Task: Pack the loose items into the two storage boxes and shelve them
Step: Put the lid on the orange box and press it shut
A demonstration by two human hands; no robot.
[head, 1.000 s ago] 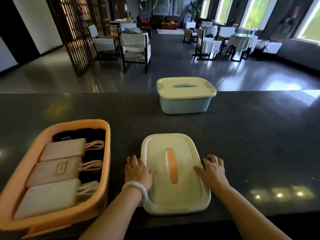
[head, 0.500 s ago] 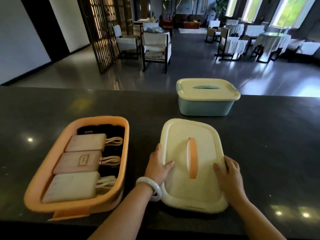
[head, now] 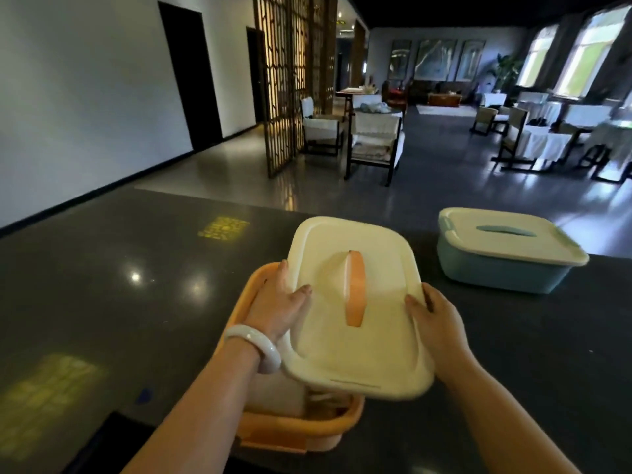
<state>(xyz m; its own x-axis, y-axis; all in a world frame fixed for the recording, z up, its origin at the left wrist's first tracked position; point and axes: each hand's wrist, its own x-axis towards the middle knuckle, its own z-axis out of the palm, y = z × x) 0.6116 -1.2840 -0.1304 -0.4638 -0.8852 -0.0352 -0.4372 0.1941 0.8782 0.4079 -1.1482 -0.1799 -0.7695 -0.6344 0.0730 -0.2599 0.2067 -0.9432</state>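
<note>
A cream lid [head: 355, 333] with an orange handle strip hangs lifted over the orange storage box [head: 301, 429], covering most of its opening. My left hand [head: 278, 307] grips the lid's left edge, thumb on top. My right hand [head: 432, 319] grips its right edge the same way. The lid hides nearly all of the box's contents; only a pale item and cable loops show at the near end. At the right, the blue storage box [head: 496, 271] stands with its cream lid on.
Both boxes stand on a dark stone counter [head: 119, 302] with its far edge ahead. Beyond lies a dining hall with chairs [head: 374, 138], covered tables and a wooden lattice screen [head: 290, 80].
Both hands took the lid by its sides, raised it off the counter and carried it left over the orange box. The view swung left and upward.
</note>
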